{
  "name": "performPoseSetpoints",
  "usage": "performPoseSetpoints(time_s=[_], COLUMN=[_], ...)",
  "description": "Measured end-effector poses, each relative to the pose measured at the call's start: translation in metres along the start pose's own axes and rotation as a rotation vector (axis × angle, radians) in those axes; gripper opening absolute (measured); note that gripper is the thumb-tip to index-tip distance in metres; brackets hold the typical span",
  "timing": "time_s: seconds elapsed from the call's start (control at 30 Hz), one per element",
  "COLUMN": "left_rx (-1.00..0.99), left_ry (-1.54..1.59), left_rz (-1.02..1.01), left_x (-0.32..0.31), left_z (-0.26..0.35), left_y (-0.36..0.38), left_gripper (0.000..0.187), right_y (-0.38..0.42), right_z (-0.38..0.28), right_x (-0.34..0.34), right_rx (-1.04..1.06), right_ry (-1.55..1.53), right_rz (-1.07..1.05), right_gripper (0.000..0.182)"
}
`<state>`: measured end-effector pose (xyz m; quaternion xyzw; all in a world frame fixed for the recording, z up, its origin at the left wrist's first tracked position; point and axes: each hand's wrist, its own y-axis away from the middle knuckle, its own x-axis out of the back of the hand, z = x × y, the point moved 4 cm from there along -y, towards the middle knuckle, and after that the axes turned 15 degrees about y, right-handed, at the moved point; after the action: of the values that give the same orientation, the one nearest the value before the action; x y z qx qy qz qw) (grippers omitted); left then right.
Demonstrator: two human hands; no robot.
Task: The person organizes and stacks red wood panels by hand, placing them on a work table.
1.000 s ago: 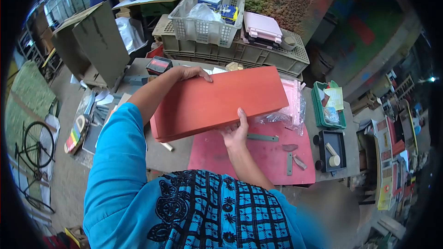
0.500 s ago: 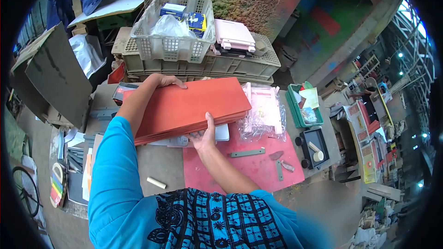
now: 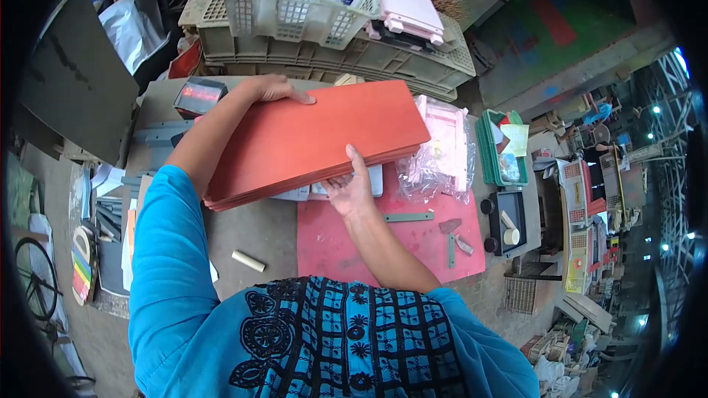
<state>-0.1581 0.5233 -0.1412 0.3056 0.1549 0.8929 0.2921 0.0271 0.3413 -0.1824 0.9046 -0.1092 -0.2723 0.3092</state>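
A stack of flat, rectangular orange-red boards (image 3: pixel 317 129) is held tilted above the table. My left hand (image 3: pixel 274 90) grips its far long edge, the thumb lying over the top face. At the near long edge, my right hand (image 3: pixel 350 186) supports the stack, thumb up against the side and fingers partly beneath. Under the stack, white items (image 3: pixel 366 181) show in part. Pink frame-like parts in clear plastic wrap (image 3: pixel 442 149) lie just right of the stack. A pink mat (image 3: pixel 332 243) covers the table below my right forearm.
A grey-green metal strip (image 3: pixel 409 217) and a small blade-like tool (image 3: pixel 450 226) lie on the mat. To the right stand a green basket (image 3: pixel 484 149) and a black tray (image 3: pixel 522 210). A cream tube (image 3: pixel 248 261) lies near me. Plastic crates (image 3: pixel 243 15) line the back.
My view has shifted, so the crates sit higher in the frame. Both hands still hold the stack of boards, which appears slightly farther right and higher.
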Motion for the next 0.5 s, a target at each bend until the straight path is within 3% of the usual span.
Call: performPoseSetpoints(time_s=[0.1, 0.13, 0.17, 0.23, 0.4, 0.5], left_rx=[-0.034, -0.22, -0.232, -0.482, -0.436, -0.338], left_ry=[-0.226, -0.294, -0.379, -0.297, -0.522, -0.507], left_rz=[0.062, 0.182, 0.165, 0.33, 0.392, 0.501], left_x=[-0.004, -0.011, -0.021, -0.039, -0.065, -0.059], left_z=[0.024, 0.033, 0.034, 0.034, 0.014, -0.005], left_y=[0.011, 0.014, 0.016, 0.037, 0.083, 0.113], left_gripper=[0.071, 0.068, 0.068, 0.071, 0.07, 0.069], right_y=[0.005, 0.008, 0.005, 0.001, 0.048, 0.057], right_z=[-0.004, -0.007, -0.007, -0.008, -0.037, -0.061], right_x=[-0.002, -0.004, -0.001, 0.009, 0.012, 0.036], right_rx=[0.008, 0.007, -0.016, -0.062, -0.052, 0.332], right_ry=[-0.004, -0.026, -0.02, -0.005, 0.124, 0.483], right_rz=[0.023, -0.008, -0.027, -0.062, -0.333, -0.182], right_gripper=[0.085, 0.08, 0.072, 0.057, 0.036, 0.032])
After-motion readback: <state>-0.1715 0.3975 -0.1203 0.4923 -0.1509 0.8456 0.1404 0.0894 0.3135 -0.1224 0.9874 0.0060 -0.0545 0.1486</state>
